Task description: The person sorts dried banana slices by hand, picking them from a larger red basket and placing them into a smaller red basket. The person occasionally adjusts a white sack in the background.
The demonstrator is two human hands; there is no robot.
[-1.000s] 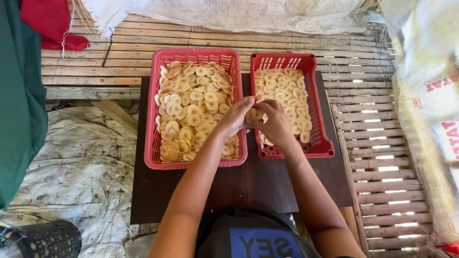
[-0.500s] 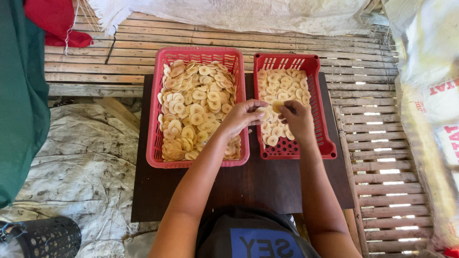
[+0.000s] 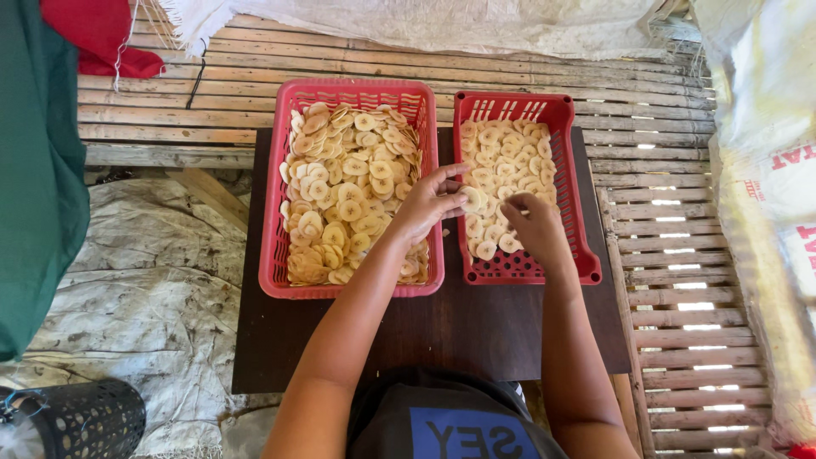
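Observation:
Two red plastic baskets stand side by side on a dark wooden table (image 3: 459,327). The larger left basket (image 3: 276,246) is heaped with pale yellow banana slices (image 3: 340,183). The smaller right basket (image 3: 585,246) holds a flatter layer of slices (image 3: 501,161). My left hand (image 3: 429,202) hovers over the gap between the baskets, fingers pinched on a slice. My right hand (image 3: 534,223) reaches into the right basket, fingertips down among the slices at its near end.
A slatted bamboo platform (image 3: 663,280) lies under and around the table. A green cloth (image 3: 38,170) hangs at the left, a red cloth (image 3: 102,34) at top left. White sacks (image 3: 765,153) stand at the right. A black perforated bin (image 3: 85,421) sits at bottom left.
My hands, joined together over the gap between the baskets, have parted. The right hand moved right into the smaller basket; the left stays near the gap.

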